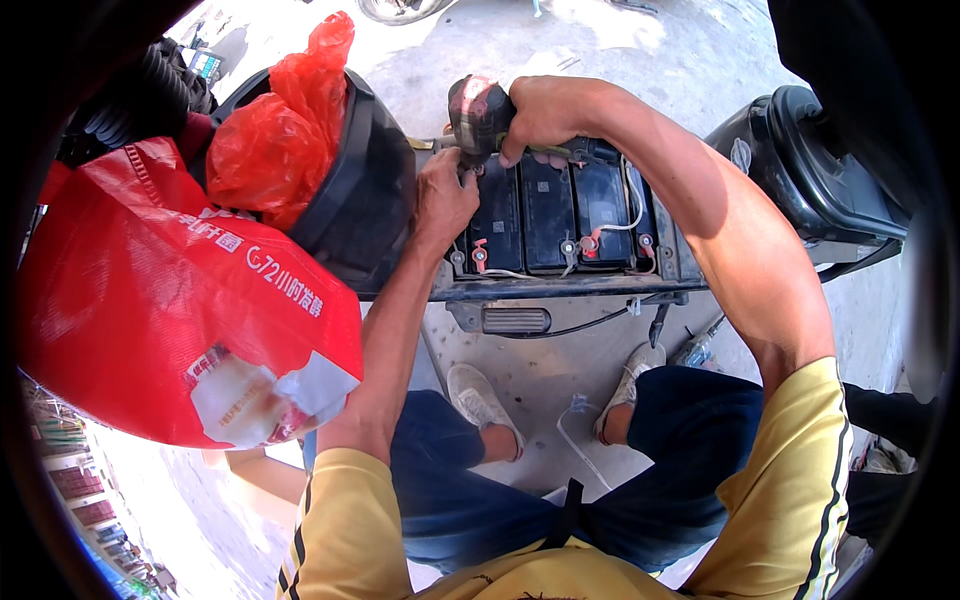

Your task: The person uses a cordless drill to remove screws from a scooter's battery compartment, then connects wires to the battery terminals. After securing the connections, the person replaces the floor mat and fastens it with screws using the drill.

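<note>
My right hand (pixel 543 118) is wrapped round the handle of a dark cordless drill (pixel 480 112) with a worn, reddish top. The drill points down at the far left corner of a row of black batteries (pixel 548 225). Close beside its tip, my left hand (pixel 444 196) has its fingers pinched together near a terminal; whatever they hold is hidden. Bolted terminals with red and pale fittings line the batteries' near edge. A white wire (pixel 636 200) curves over the battery on the right.
The batteries sit in a dark metal frame (pixel 560 290) with a pedal (pixel 516 320) on its near side. To the left stand a black bin (pixel 375 190) with a red plastic bag (pixel 285 135) and a large red sack (pixel 160 310). A black rounded case (pixel 800 170) is at right.
</note>
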Demonstrator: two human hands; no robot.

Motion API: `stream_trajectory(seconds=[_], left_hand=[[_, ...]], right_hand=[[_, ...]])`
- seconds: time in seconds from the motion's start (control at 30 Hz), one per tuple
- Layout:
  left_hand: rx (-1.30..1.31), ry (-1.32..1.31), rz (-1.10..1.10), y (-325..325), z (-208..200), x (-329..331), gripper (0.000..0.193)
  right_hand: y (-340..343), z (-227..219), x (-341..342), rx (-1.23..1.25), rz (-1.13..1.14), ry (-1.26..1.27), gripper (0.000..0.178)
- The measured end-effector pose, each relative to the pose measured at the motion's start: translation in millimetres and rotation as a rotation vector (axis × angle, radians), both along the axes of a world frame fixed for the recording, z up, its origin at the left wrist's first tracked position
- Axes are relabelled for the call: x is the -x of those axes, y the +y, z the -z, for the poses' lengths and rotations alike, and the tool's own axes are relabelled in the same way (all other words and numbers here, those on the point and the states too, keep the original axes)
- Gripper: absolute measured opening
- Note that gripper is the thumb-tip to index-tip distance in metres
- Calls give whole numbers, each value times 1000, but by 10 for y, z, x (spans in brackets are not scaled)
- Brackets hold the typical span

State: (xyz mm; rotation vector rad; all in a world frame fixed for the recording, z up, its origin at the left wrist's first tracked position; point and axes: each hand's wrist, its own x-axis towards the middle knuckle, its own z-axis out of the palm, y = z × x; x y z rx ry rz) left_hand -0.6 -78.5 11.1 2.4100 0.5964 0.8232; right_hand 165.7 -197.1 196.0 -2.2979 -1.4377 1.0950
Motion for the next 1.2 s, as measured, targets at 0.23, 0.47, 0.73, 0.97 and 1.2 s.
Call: stream_trajectory(seconds=[0.23,0.47,0.73,0.97,1.2], left_hand=[[24,24,0,0,-17,1,16],[86,-9,-29,27,23,15,13],[109,-21,-36,13,3,-9,14],[119,16,-55,-26,-35,-1,15],[44,-17,-44,-22,-58,8,16]], right_hand=[[88,-60,48,9,-150,-208,30],[164,-139,124,-13,-207,-299,40],[179,-176,137,-12,-205,-308,44],[182,-156,132,-58,-272,-358,39],[114,-175,77,-77,-223,-331,36]])
